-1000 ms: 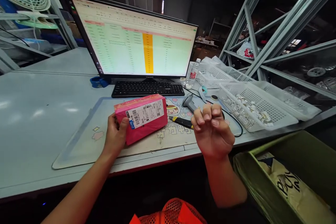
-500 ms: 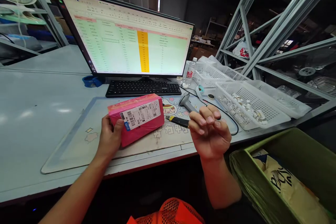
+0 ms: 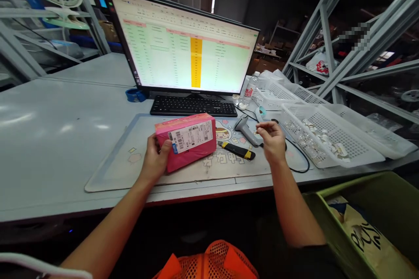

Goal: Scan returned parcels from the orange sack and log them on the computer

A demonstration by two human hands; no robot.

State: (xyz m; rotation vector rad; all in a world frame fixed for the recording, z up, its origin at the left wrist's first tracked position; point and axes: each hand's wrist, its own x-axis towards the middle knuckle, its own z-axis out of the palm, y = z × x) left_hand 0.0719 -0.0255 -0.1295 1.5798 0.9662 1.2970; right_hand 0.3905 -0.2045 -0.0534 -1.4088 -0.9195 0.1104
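My left hand (image 3: 155, 160) is wrapped round the left end of a pink package (image 3: 192, 152), thumb on its front face, holding it tilted above the desk mat. A white shipping label (image 3: 193, 136) with barcodes covers much of that face. Close to the handle of a grey barcode scanner (image 3: 248, 133) is my right hand (image 3: 274, 140), fingers curled and tips pinched together. Whether anything is in that pinch I cannot make out. Between the package and my right hand lies a black and yellow utility knife (image 3: 237, 150).
A monitor (image 3: 183, 43) showing a spreadsheet stands behind a black keyboard (image 3: 193, 106). At left sits a blue tape roll (image 3: 135, 95). White perforated baskets (image 3: 347, 139) and a bottle (image 3: 251, 86) stand at right. A green bin (image 3: 376, 187) with packages is below the desk edge.
My right hand has moved away from me, down toward the scanner, uncovering the utility knife. The left hand still holds the package. The view has turned slightly left.
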